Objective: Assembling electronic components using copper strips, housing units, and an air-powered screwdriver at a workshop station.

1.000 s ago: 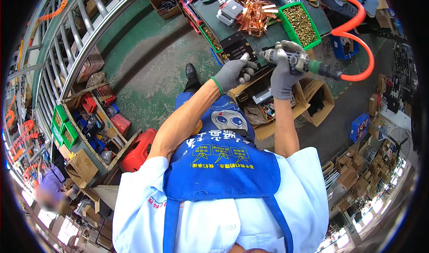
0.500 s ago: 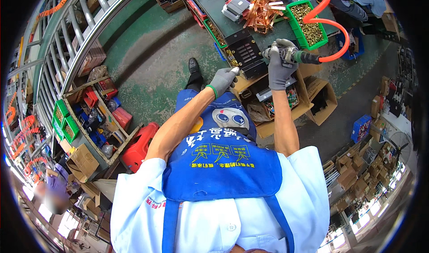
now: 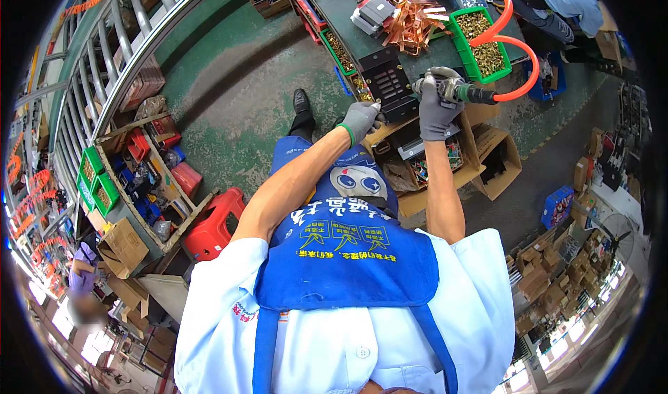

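Left grip (image 3: 362, 120), fingertips bunched, contents I can't make out remotely, has drawn back to the near-left corner of the black slotted panel (image 3: 387, 81) on the bench (image 3: 426, 59), baring its slots; right grip (image 3: 438, 107), beside the panel's right, clamps an air driver (image 3: 463, 91).

Worker's right hand (image 3: 440, 109) grips a power tool (image 3: 452, 89), red hose (image 3: 535, 74) off its rear. Left hand (image 3: 362, 120), gloved too, sits by the black slotted bracket (image 3: 388, 76), fingers curled, grip unclear. Copper strips (image 3: 412, 24) piled beyond, green bin (image 3: 495, 75) beside.
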The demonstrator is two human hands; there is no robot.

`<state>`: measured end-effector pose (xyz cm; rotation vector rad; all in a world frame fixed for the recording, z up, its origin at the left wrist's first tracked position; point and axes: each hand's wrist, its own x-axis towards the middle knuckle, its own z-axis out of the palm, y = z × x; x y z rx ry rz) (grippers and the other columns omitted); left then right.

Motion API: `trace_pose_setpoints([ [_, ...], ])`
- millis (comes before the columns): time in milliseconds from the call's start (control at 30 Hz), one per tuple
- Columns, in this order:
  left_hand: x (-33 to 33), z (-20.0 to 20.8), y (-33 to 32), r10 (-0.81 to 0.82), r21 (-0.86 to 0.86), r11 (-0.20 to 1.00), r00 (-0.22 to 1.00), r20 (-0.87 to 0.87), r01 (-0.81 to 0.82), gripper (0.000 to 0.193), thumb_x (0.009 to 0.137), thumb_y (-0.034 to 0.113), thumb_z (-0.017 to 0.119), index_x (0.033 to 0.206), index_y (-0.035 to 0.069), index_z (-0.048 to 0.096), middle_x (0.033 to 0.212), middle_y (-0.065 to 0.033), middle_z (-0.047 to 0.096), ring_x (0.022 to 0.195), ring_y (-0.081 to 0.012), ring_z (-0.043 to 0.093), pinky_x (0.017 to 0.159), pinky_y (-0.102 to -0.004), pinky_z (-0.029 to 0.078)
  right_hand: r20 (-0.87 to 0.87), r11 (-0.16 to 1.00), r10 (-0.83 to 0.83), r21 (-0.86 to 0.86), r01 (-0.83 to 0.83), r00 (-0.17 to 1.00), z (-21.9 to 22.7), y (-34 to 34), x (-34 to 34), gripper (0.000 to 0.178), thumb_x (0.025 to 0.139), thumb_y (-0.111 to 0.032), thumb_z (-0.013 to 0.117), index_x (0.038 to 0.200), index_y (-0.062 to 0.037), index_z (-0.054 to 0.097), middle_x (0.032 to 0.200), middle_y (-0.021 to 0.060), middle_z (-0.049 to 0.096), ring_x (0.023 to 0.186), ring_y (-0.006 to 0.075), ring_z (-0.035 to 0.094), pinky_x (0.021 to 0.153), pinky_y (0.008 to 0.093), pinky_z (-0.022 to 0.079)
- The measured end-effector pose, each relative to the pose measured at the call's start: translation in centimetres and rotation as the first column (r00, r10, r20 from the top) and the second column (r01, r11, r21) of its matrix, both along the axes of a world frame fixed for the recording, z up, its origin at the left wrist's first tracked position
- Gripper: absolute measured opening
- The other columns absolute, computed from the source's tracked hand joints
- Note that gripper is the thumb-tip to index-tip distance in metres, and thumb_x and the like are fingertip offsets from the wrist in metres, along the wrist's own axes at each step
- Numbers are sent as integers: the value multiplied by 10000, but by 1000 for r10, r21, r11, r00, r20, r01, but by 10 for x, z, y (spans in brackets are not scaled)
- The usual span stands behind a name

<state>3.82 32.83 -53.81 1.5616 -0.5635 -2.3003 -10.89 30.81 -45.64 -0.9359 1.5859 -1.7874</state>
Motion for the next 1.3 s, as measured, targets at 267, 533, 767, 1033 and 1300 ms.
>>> trace_pose_setpoints([
  [267, -7, 1, -3, 13, -4, 1000, 1000, 27, -13, 188, 964, 220, 499, 933, 52, 575, 720, -23, 564, 507, -100, 482, 428, -252, 378, -2, 1000, -7, 12, 7, 1000, 4, -1, -1, 235, 758, 64, 614, 968, -24, 558, 799, 46, 595, 616, 109, 583, 563, 246, 513],
  [533, -5, -2, -5, 7, -34, 999, 997, 78, -5, 200, 960, 208, 496, 948, 37, 599, 730, -34, 572, 521, -110, 505, 435, -263, 398, 52, 998, 32, -47, -30, 998, 20, -11, 1, 231, 762, 84, 587, 972, -6, 560, 772, 52, 590, 590, 115, 574, 541, 255, 494],
  [767, -2, -4, -2, 24, -45, 999, 999, 49, -22, 214, 959, 223, 496, 951, 36, 600, 735, -33, 581, 513, -105, 502, 448, -260, 403, 81, 997, 54, -64, -49, 995, 11, -38, 14, 232, 758, 71, 617, 970, -13, 572, 792, 48, 596, 599, 105, 562, 546, 249, 497],
  [1033, -4, -3, -3, -20, -55, 998, 997, 71, 24, 225, 964, 234, 498, 966, 31, 594, 732, -29, 582, 508, -91, 492, 435, -250, 389, 85, 996, 70, -54, -65, 994, 15, -40, 22, 231, 769, 88, 593, 979, -3, 562, 772, 53, 582, 592, 112, 565, 538, 246, 496],
  [1300, -2, -3, -4, -38, -31, 999, 998, 52, 40, 219, 965, 209, 486, 993, 20, 593, 738, -28, 585, 521, -90, 504, 442, -252, 397, 61, 997, 58, -49, -55, 996, 18, -40, 21, 230, 768, 94, 582, 985, 22, 557, 801, 82, 608, 605, 120, 589, 561, 253, 497],
])
